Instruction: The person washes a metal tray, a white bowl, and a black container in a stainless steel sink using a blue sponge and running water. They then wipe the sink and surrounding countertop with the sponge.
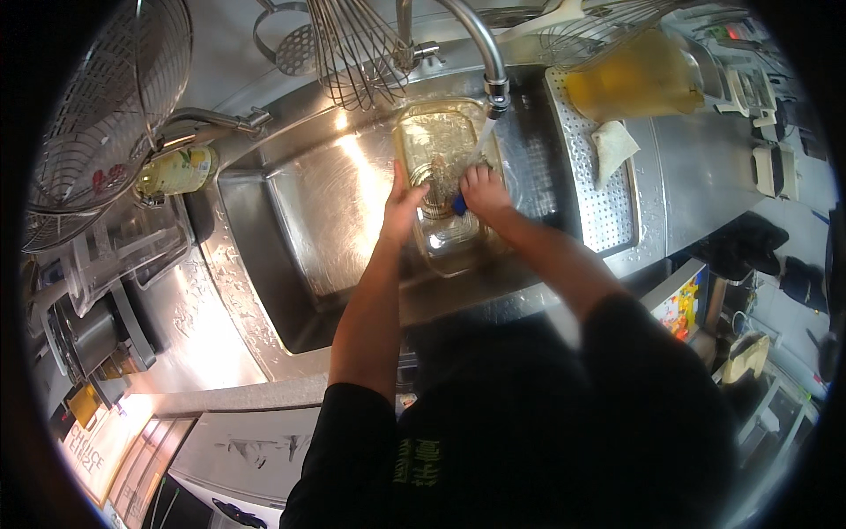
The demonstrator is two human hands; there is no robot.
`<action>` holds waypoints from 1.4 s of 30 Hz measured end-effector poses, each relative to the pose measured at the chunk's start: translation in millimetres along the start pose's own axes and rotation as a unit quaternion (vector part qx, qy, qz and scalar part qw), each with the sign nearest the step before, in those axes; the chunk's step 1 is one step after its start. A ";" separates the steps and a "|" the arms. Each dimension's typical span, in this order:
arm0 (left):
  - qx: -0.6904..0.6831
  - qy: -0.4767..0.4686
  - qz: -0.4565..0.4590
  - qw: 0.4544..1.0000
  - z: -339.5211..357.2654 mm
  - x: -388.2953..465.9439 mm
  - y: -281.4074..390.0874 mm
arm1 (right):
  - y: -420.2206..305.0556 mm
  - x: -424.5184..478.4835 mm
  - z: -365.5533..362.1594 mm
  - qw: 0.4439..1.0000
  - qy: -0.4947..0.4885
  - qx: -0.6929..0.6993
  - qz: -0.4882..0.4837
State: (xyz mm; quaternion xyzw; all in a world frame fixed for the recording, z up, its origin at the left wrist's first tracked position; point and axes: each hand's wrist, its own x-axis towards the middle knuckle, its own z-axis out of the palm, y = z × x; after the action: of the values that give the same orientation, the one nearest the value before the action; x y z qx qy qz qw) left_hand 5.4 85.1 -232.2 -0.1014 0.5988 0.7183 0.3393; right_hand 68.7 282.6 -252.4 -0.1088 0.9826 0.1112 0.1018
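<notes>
A rectangular amber see-through food pan (439,248) lies in my grasp over the stainless steel sink (324,231). On its left rim is my left hand (404,208), thumb over the edge. Inside the pan, my right hand (486,192) grips a small blue object (459,204), mostly covered by the fingers; its kind cannot be told. Water (488,132) runs from the curved metal faucet (492,59) into the pan, beside my right hand. The pan's wet walls reflect the light.
Wire whisks (357,56) hang above the sink's back edge. A perforated metal drain tray (611,211) holds a folded pale cloth (613,151) and a yellow container (628,82) at right. At left are a bottle of yellow liquid (182,170), wire strainers (112,119) and clear plastic containers (125,238).
</notes>
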 end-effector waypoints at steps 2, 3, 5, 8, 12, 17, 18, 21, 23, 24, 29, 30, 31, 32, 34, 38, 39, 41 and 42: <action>0.038 -0.031 0.070 0.996 -5.7 7.1 -12.0 | 10.4 33.8 9.4 0.993 0.112 0.020 0.043; 0.027 -0.034 0.066 0.997 -1.9 6.2 -5.8 | 11.7 52.0 12.1 0.981 0.153 0.074 0.090; 0.006 -0.040 0.051 0.998 12.9 -10.1 15.9 | -0.6 66.9 8.5 0.951 0.206 0.194 0.126; -0.045 0.000 0.073 0.996 15.4 -4.3 0.1 | -34.9 63.6 -5.2 0.912 0.231 0.326 0.089; -0.159 0.057 0.055 0.984 16.1 4.5 -18.6 | -63.7 15.2 -15.7 0.900 0.164 0.401 -0.038; -0.116 0.125 0.035 0.985 32.8 -2.5 -1.5 | -41.4 -30.3 -55.2 0.802 -0.261 0.538 0.007; -0.077 0.164 0.094 0.979 27.2 4.6 -7.9 | -36.2 -39.3 -69.5 0.799 -0.258 0.543 -0.014; -0.086 0.117 0.037 0.989 41.4 -20.0 30.7 | -3.4 -50.9 -91.7 0.792 -0.250 0.554 -0.049; 0.055 0.193 0.029 0.979 50.2 -32.7 51.9 | 27.9 -52.4 -109.2 0.801 -0.268 0.531 -0.069; 0.131 0.224 0.070 0.963 30.5 -24.7 43.7 | 40.2 -50.8 -119.8 0.806 -0.282 0.516 -0.063; 0.391 0.283 0.077 0.873 -31.2 -35.1 65.3 | 115.4 -80.0 -148.4 0.832 -0.226 0.499 -0.088; 0.449 0.278 0.047 0.848 2.5 -59.5 105.9 | 137.1 -99.9 -157.8 0.840 -0.211 0.498 -0.040; 0.500 0.288 0.017 0.817 18.7 -81.5 136.1 | 153.9 -113.4 -167.2 0.849 -0.195 0.491 -0.006; 0.525 0.288 0.025 0.800 14.5 -92.5 145.7 | 167.5 -123.3 -169.6 0.870 -0.158 0.467 0.012; 0.579 0.278 0.037 0.766 7.4 -107.3 156.1 | 188.6 -141.3 -167.4 0.898 -0.118 0.419 0.068; 0.740 0.226 0.202 0.601 6.7 -138.6 148.6 | 206.8 -140.0 -126.0 0.949 -0.132 0.248 0.142; 0.760 0.211 0.237 0.567 2.0 -147.4 143.3 | 202.1 -125.9 -129.1 0.958 -0.091 0.237 0.136; 0.796 0.173 0.301 0.496 -5.7 -165.5 136.8 | 176.2 -91.6 -156.2 0.968 -0.013 0.218 0.125; 0.796 0.146 0.355 0.468 -6.9 -174.6 141.0 | 166.0 -64.4 -171.4 0.951 0.001 0.286 0.121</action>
State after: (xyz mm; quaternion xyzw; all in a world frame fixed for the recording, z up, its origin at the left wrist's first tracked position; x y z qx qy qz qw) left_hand 48.5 7.3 -26.0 0.3308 0.9375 -0.0343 -0.1028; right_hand 60.8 411.7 -41.8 0.0445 0.9791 -0.1629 0.1135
